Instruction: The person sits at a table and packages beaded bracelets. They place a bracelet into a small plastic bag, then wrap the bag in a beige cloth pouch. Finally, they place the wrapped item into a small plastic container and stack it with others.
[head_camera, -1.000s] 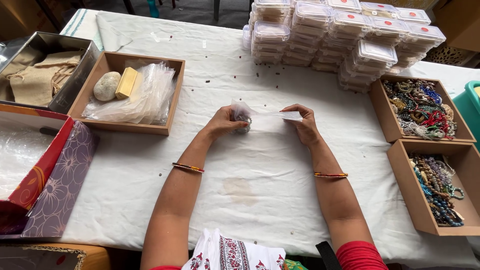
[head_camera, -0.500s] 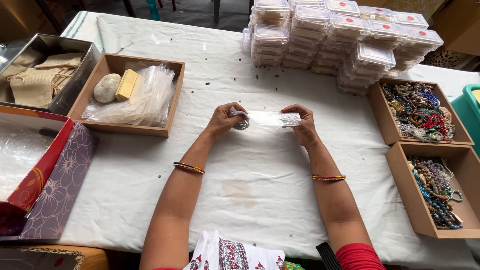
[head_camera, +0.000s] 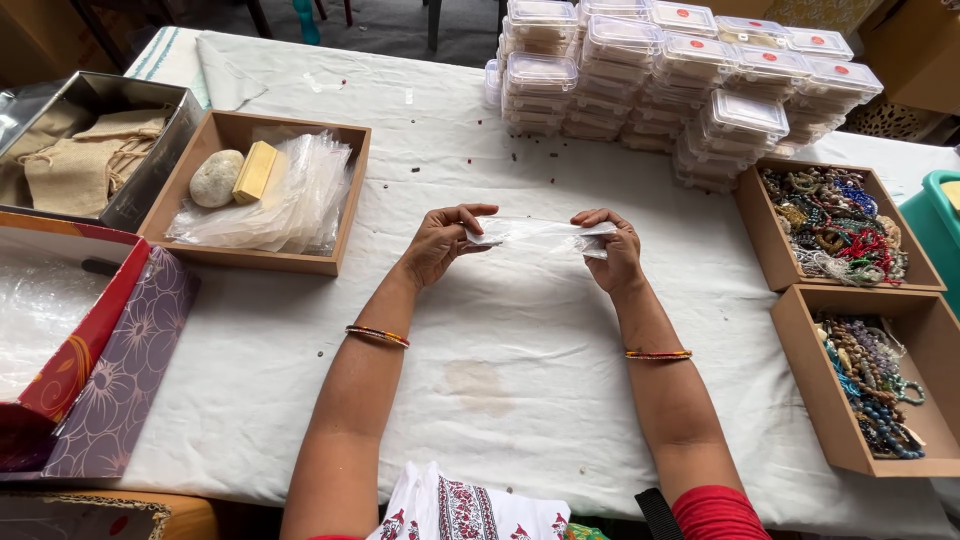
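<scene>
On the white cloth-covered table (head_camera: 520, 390), your left hand (head_camera: 438, 243) and right hand (head_camera: 612, 250) each pinch one end of a small clear plastic pouch (head_camera: 535, 232), stretched flat above the middle. It looks thin, limp, slippery and crinkly; grip its edges lightly.

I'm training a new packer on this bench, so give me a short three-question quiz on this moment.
1. True or false: both hands grip one clear plastic pouch, the left hand at one end and the right hand at the other.
2. What lies in the wooden tray on the person's left? A) beads B) clear bags, a stone, a yellow block C) scissors
3. Fill in: the stacked clear lidded boxes stand at the table's ___ edge.

Key: 1 true; 2 B; 3 far
</scene>
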